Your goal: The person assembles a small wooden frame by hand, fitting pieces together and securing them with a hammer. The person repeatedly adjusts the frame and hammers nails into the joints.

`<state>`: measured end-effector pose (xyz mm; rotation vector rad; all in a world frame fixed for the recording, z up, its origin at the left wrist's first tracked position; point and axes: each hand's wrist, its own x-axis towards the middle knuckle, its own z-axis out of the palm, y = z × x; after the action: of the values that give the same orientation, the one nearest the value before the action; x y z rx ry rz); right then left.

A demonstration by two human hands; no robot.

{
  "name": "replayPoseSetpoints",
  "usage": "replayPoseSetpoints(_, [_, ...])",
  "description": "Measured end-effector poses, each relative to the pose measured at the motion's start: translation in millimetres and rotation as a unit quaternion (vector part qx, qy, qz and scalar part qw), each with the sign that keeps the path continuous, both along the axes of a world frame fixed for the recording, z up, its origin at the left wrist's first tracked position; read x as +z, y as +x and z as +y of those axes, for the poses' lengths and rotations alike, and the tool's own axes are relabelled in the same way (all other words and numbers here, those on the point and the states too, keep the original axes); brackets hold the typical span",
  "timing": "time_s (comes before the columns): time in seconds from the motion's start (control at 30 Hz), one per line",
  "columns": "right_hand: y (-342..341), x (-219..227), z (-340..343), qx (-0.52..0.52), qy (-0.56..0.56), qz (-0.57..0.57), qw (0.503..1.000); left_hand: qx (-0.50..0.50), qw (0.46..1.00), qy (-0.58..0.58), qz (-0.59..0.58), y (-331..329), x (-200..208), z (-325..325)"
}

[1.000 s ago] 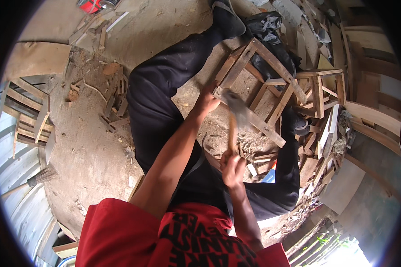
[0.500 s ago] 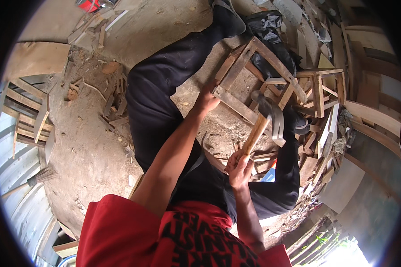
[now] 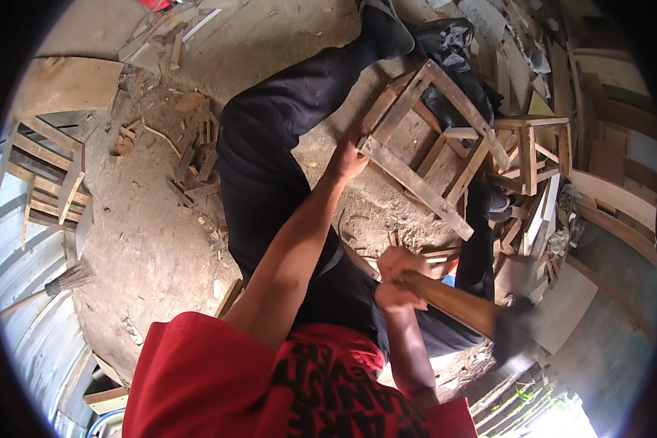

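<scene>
A wooden frame (image 3: pixel 418 179) of nailed slats stands on the dirt floor between my legs. My left hand (image 3: pixel 348 156) grips its near left corner, fingers closed round the wood and partly hidden behind it. My right hand (image 3: pixel 399 277) is wrapped round the wooden handle of a hammer (image 3: pixel 452 301). The hammer points to the right, away from the frame, and its dark head is smeared by motion over my right leg.
Another small wooden frame (image 3: pixel 531 157) stands to the right among heaped wood scraps. Behind lies a black plastic bag (image 3: pixel 445 47). At the left are a slatted wooden piece (image 3: pixel 51 171) and a broom (image 3: pixel 69 279) by corrugated sheeting. Offcuts (image 3: pixel 197 164) litter the floor.
My right hand has swung the hammer from over the frame down to the right, clear of the wood. My left hand keeps its hold on the corner. The whole view has shifted slightly.
</scene>
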<state>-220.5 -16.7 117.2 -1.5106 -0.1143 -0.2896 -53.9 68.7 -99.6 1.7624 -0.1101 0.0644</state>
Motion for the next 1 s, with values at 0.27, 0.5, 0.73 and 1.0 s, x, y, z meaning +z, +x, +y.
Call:
replayPoseSetpoints(0.27, [-15.7, -32.7, -27.9, -0.096, -0.033, 0.434, 0.895, -0.06, 0.996, 0.042, 0.051, -7.3, 22.8, 8.9])
replayPoseSetpoints(0.5, [-28.6, -50.4, -16.5, 0.006, -0.162, 0.337, 0.928, -0.067, 0.982, 0.147, 0.099, -6.7, 10.0, 6.9])
replayPoseSetpoints(0.73, [-1.4, 31.9, -2.3, 0.006, 0.016, 0.132, 0.991, -0.074, 0.977, 0.153, 0.131, -5.7, 20.8, 17.5])
replayPoseSetpoints(1.0, [-16.9, -32.4, -22.2, -0.016, -0.168, 0.365, 0.915, -0.142, 0.983, 0.075, 0.093, 3.0, 20.6, 19.3])
